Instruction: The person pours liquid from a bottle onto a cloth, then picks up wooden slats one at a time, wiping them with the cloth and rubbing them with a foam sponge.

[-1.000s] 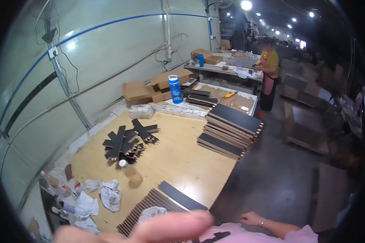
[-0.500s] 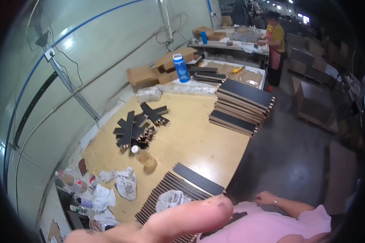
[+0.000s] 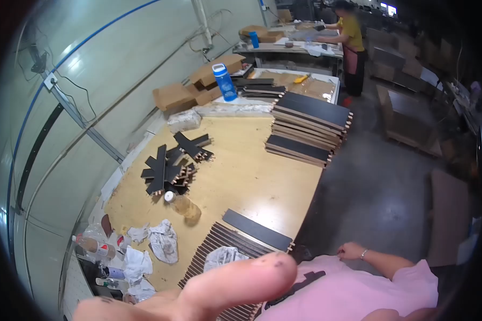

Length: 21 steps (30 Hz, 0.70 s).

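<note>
No text, label, brand, number or sign could be read. The blue bottle (image 3: pixel 226 84) with the white lid carried pale printing on its side, too small and blurred to make out. A clear plastic bottle (image 3: pixel 93 245) lying at the left edge showed a patch of red on its label, with no legible lettering. The bottle of yellowish liquid (image 3: pixel 183 208) bore no readable mark. Far off at the upper right, a bright panel (image 3: pixel 392 10) glowed white, without any legible characters.
</note>
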Available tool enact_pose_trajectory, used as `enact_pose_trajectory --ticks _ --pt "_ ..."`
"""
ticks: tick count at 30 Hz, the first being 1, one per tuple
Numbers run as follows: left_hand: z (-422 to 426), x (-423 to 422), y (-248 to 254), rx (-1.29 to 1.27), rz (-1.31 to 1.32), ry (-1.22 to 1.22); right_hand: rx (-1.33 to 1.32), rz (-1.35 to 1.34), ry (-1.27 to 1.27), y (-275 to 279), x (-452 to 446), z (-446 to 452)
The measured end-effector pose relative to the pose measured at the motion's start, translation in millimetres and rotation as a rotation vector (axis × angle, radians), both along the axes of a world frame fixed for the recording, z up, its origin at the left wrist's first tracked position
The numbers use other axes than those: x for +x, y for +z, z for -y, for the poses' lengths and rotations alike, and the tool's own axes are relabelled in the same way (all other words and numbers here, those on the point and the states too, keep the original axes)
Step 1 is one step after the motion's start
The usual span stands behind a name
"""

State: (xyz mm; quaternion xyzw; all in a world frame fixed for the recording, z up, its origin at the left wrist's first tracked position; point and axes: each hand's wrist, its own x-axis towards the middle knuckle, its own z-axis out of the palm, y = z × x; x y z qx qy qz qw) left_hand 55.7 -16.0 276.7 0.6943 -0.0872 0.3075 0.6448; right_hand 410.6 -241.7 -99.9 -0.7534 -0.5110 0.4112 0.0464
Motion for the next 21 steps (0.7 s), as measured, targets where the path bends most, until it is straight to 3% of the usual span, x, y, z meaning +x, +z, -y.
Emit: enact_pose_trajectory --ticks 2,17,21 --pt "0 2 2 -0.003 -0.012 -0.017 -0.019 -0.025 -0.010 -25 3 18" --pt "18 9 2 -0.024 -0.013 -0.101 0.001 -0.001 -0.016 -44 14 16" --pt "21 6 4 -0.052 -0.002 -0.106 -0.089 -0.060 -0.137 -51 11 24"
